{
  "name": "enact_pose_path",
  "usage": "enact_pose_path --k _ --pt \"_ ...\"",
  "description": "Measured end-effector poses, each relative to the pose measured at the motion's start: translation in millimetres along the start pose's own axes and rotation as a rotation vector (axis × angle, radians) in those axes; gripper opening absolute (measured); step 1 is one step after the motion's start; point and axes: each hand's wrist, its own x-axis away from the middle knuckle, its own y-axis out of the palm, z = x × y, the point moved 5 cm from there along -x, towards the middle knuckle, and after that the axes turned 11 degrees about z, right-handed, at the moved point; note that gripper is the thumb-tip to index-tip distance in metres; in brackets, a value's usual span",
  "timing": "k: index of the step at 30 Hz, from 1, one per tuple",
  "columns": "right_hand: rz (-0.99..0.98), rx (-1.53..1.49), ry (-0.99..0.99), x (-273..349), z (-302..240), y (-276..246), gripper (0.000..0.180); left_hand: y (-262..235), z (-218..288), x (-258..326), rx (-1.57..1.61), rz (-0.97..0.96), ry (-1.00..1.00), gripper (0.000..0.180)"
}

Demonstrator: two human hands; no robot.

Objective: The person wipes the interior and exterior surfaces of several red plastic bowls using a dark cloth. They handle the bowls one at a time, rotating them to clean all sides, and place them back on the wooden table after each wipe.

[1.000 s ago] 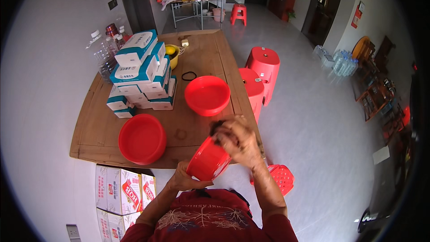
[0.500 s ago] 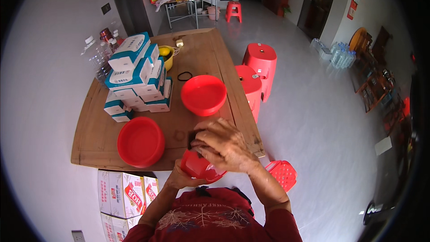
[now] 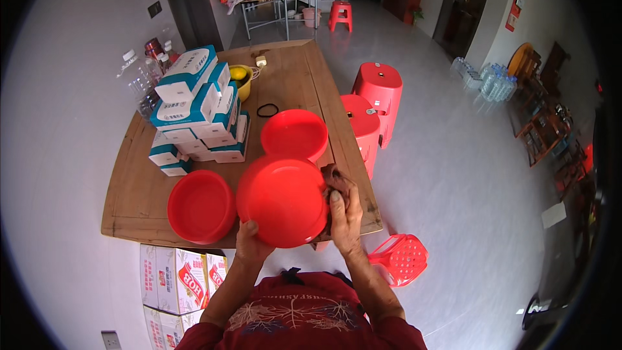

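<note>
Over the front edge of the table I hold a red plastic bowl [image 3: 282, 198], its broad round face turned toward me. My left hand [image 3: 251, 244] grips its lower left edge, thumb on the near side and fingers hidden behind. In my right hand [image 3: 346, 219] is a crumpled dark brown cloth [image 3: 336, 180], pressed to the bowl's right side. Two more red bowls rest on the wooden table [image 3: 136, 194]: one red bowl [image 3: 202, 207] at the left, and another red bowl [image 3: 295, 129] just behind the held one, which partly covers it.
Stacked white-and-teal tissue packs [image 3: 188, 107] stand on the table's left, near plastic bottles [image 3: 137, 81] and a yellow bowl [image 3: 241, 84]. A black band [image 3: 267, 111] lies mid-table. Red stools [image 3: 378, 91] line the right side. Cartons [image 3: 175, 279] sit below the left front edge.
The held bowl has been raised and turned, so its round face now shows broadly. My right hand has moved from over the bowl to its right side with the cloth.
</note>
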Motion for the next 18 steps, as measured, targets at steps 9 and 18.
enact_pose_path --k 9,18 --pt "-0.387 0.469 -0.805 31.9 -62.0 38.9 0.022 19.0 -23.9 -8.7 -0.202 -0.016 0.098 0.052" --pt "-0.106 0.338 -0.154 -40.6 -19.7 11.4 0.023 14.0 -23.3 -1.0 -0.429 -0.004 0.039 0.061"
